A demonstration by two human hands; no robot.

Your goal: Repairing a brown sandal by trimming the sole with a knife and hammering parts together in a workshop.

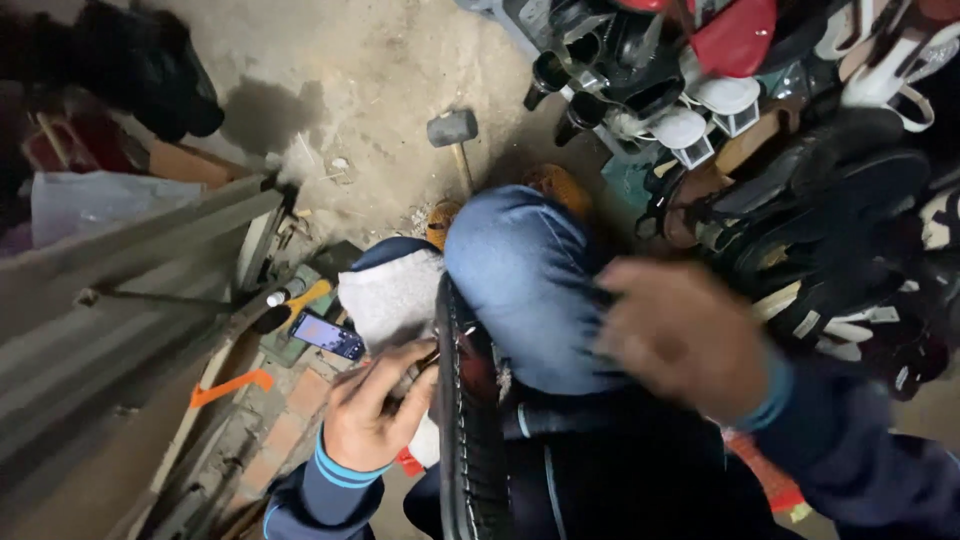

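A black shoe (462,420) is stood on edge at the near centre of the view, sole turned to the left, its long axis running from the near edge up toward the blue-jeaned knee (525,285) against which it is wedged. The left hand (372,410) is pressed to the shoe's left side, roughly at mid-length; the fingers (405,365) are curled tight around something small and thin at the sole's edge, too hidden to be named. The shoe thus lies directly right of this hand and touching it.

The right hand (685,335) is raised on the far right side of the knee, apart from the shoe and heavily blurred. Whether it is open or closed, or holds anything, cannot be told. Of the two hands the left is plainly the nearer to the shoe, the knee lying between the shoe and the right hand.

Just left of the shoe a white cloth (392,295) is draped, and beside it a phone (327,334) with a lit screen is laid on a board. Further left an orange strip (232,385) is seen on the brick floor, next to grey metal sheeting (110,290). On the far concrete floor a hammer (453,130) with a wooden handle is laid. To the right, a large heap of shoes and sandals (800,160) is piled.
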